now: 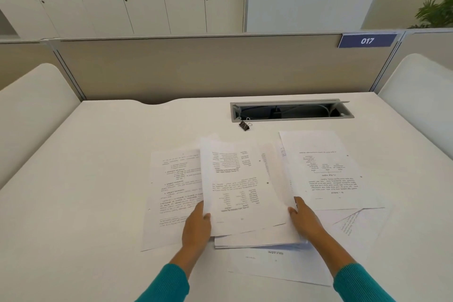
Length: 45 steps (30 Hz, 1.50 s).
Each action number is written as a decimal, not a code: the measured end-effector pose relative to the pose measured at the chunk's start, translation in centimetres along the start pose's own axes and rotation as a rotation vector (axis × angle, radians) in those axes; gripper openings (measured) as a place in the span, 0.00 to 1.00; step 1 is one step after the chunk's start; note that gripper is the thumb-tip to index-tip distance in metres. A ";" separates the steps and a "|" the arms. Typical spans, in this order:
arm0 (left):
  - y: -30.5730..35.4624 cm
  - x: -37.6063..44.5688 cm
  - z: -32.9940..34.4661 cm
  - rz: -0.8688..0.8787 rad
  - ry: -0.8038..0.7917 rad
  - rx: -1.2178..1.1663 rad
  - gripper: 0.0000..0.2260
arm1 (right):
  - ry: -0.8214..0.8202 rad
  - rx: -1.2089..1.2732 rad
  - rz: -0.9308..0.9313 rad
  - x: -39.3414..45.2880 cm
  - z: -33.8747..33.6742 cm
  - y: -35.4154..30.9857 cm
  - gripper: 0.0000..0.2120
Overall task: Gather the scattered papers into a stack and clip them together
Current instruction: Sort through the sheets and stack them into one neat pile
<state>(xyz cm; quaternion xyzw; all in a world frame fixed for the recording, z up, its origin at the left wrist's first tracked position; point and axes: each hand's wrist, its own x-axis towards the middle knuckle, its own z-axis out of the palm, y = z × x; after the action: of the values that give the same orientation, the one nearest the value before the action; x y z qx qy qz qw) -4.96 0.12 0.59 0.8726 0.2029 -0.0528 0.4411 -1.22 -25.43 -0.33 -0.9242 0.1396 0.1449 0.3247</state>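
Note:
Printed white papers lie spread over the white desk (85, 167). A small bundle of sheets (242, 186) is held between both hands in the middle, its near edge over a thicker pile (259, 241). My left hand (197, 225) grips the bundle's left edge, thumb on top. My right hand (306, 218) holds its right edge, with the fingers tucked under the sheets. One loose sheet (171, 193) lies to the left and another (328, 169) to the right. More sheets (277, 265) lie at the near edge. A black binder clip (245, 125) sits beyond the papers.
An open cable tray (291, 110) is set into the desk behind the clip. A beige partition (196, 68) with a blue 017 sign (367, 40) closes the far side. White side panels stand at left and right.

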 end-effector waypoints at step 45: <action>5.8 -0.8 -1.2 0.208 0.037 -0.410 0.19 | 0.105 0.626 -0.308 -2.6 -0.8 -4.1 0.12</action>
<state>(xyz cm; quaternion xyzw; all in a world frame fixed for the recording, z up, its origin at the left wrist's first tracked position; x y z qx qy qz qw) -3.46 -2.25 5.92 0.7818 0.1262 0.0513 0.6085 -2.03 -22.49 3.52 -0.7961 0.0528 -0.0035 0.6028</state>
